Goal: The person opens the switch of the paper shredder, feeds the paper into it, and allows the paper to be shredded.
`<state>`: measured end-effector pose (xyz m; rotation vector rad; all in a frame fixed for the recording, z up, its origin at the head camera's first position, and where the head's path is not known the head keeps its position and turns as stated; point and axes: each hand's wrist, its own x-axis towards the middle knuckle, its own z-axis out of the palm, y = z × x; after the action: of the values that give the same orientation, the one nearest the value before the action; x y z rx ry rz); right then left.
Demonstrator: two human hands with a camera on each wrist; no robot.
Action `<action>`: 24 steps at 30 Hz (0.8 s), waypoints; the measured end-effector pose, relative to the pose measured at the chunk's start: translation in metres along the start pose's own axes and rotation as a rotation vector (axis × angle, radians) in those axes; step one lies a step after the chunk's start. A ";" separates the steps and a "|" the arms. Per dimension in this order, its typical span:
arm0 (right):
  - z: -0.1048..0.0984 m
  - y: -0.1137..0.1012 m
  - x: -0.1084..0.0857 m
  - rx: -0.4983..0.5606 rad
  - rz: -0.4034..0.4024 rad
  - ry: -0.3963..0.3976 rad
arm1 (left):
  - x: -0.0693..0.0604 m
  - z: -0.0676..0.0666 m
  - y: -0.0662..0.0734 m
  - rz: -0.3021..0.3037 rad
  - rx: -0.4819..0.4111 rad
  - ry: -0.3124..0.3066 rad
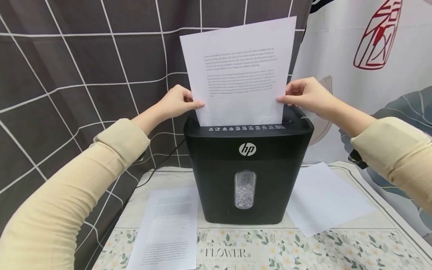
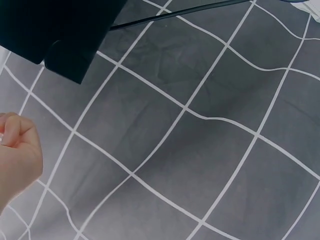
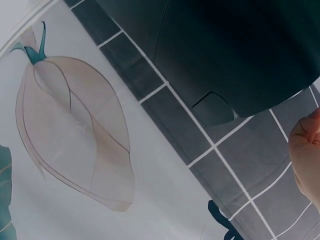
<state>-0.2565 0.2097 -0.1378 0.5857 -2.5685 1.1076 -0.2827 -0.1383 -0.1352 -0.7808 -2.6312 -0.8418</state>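
A printed sheet of paper [image 1: 241, 75] stands upright with its lower edge in the top slot of a black HP paper shredder [image 1: 216, 168]. At the sheet's left edge, my left hand [image 1: 179, 101] pinches it between thumb and curled fingers. My right hand [image 1: 308, 95] pinches the opposite edge at about the same height. Paper shreds show through the shredder's clear front window [image 1: 245, 189]. Each wrist view catches only part of a hand at the frame's edge, beside the dark shredder body; the sheet is out of sight there.
Left of the shredder lies another printed sheet [image 1: 168, 228]. Blank-looking paper [image 1: 327, 198] rests to the right. A black cord [image 1: 156, 168] runs off behind on the left. Dark grid curtain [image 1: 84, 67] hangs at the back, and a flowered cloth [image 1: 324, 251] covers the table front.
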 end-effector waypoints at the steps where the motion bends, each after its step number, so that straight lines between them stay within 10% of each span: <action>1: 0.001 0.000 0.000 0.000 -0.002 0.004 | 0.000 0.001 -0.001 0.004 0.004 -0.003; 24: 0.007 -0.004 0.001 -0.051 -0.018 -0.013 | -0.004 0.002 -0.005 0.019 0.001 0.010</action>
<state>-0.2563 0.2015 -0.1394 0.6048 -2.5889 1.0324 -0.2824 -0.1421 -0.1413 -0.7977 -2.6108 -0.8371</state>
